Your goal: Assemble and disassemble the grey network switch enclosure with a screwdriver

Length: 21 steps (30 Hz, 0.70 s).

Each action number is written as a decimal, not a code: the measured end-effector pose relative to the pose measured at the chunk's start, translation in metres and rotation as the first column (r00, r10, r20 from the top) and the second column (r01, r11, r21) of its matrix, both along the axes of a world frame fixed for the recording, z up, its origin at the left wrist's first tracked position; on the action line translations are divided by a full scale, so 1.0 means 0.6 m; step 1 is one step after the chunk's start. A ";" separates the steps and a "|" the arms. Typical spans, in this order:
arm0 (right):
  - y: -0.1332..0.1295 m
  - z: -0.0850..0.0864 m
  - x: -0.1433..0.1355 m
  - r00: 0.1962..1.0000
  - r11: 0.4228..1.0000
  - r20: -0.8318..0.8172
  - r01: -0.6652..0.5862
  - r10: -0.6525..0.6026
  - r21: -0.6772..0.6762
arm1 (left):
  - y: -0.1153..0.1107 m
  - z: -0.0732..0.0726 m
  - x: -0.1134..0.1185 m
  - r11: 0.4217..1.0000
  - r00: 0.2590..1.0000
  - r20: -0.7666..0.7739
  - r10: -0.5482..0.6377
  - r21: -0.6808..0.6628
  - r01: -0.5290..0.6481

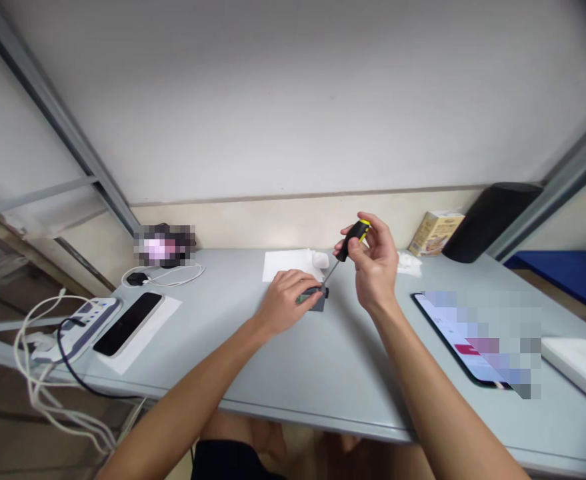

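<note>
My right hand (pixel 375 263) is closed round the black and yellow handle of a screwdriver (pixel 353 241), held at a slant with its shaft pointing down to the left. The tip reaches a small dark grey box-like device (pixel 317 303) on the table, close to my left fingertips. Over that device my left hand (pixel 287 300) is closed, gripping it against the tabletop. My fingers hide much of the device, and I cannot tell what the tip touches. Just behind lie a white sheet of paper (pixel 283 261) and a small white rounded object (pixel 320 260).
On the left of the grey table (pixel 293 373) are a black phone (pixel 129 325), a power strip (pixel 85 330) and loose cables. A lit tablet (pixel 465 340) lies at the right. Behind it stand a yellow carton (pixel 436 233) and a black cylinder (pixel 493 220); crumpled tissue (pixel 409 265) lies nearby.
</note>
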State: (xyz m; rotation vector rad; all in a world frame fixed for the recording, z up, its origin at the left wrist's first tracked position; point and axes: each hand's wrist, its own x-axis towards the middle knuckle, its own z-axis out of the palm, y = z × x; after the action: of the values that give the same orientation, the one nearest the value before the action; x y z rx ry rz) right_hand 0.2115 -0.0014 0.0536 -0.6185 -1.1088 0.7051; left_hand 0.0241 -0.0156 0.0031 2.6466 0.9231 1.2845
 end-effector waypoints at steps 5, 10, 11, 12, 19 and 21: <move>0.001 -0.003 0.001 0.999 1.000 0.031 -0.006 0.007 -0.019 | 0.001 -0.002 0.000 1.000 1.000 -0.013 0.018 -0.004 -0.018; 0.001 -0.004 0.001 1.000 1.000 0.024 -0.010 0.010 -0.015 | 0.002 -0.005 -0.001 1.000 0.999 -0.026 0.027 -0.008 -0.027; 0.001 -0.004 0.001 1.000 1.000 0.027 -0.012 0.012 -0.010 | 0.002 -0.005 -0.001 1.000 0.999 -0.029 0.029 -0.008 -0.029; 0.000 -0.004 0.001 0.999 1.000 0.031 -0.013 0.013 -0.004 | 0.002 -0.005 -0.001 1.000 0.999 -0.030 0.029 -0.007 -0.029; 0.000 -0.003 0.003 0.998 1.000 0.061 0.001 -0.002 0.008 | 0.002 -0.005 0.001 1.000 1.000 -0.012 0.026 0.006 -0.026; -0.001 -0.002 0.003 0.999 1.000 0.046 0.001 0.000 -0.004 | 0.002 -0.006 0.001 1.000 0.999 -0.024 0.031 -0.004 -0.031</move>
State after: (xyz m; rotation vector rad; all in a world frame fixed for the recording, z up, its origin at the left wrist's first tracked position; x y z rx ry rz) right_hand 0.2136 -0.0021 0.0524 -0.6415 -1.1502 0.6957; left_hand 0.0244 -0.0142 -0.0002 2.6605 0.9733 1.2574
